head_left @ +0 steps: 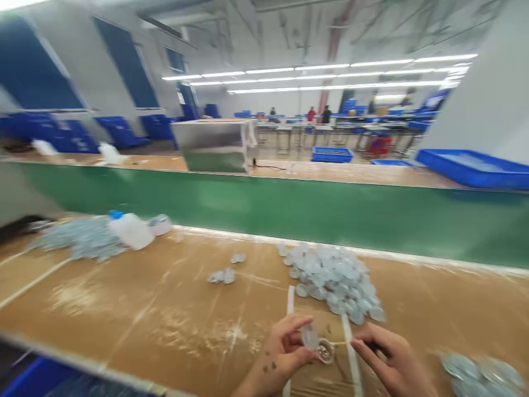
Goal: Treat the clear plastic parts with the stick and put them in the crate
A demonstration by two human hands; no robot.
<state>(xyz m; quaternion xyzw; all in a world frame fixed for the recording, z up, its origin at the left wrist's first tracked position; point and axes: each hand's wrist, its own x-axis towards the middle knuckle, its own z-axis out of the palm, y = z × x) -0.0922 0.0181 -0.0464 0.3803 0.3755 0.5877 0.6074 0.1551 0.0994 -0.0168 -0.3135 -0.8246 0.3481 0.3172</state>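
Note:
My left hand [285,350] is closed in a pinch on a clear plastic piece [309,335], held upright above the table. Close by its fingertips is a small round cup-like part [326,351] with a pale rim; whether it rests on the table or is held cannot be made out. My right hand [386,353] has thumb and forefinger pressed together on a thin pale stick [342,343], whose far end reaches toward the round part. Beyond both hands lies a heap of clear round plastic parts [330,275].
More clear parts [481,375] lie at the lower right, and a few loose ones [223,275] left of centre. A white jug with a blue cap [132,230] stands beside another heap [86,237]. A green partition [264,207] runs behind the brown tabletop [165,298].

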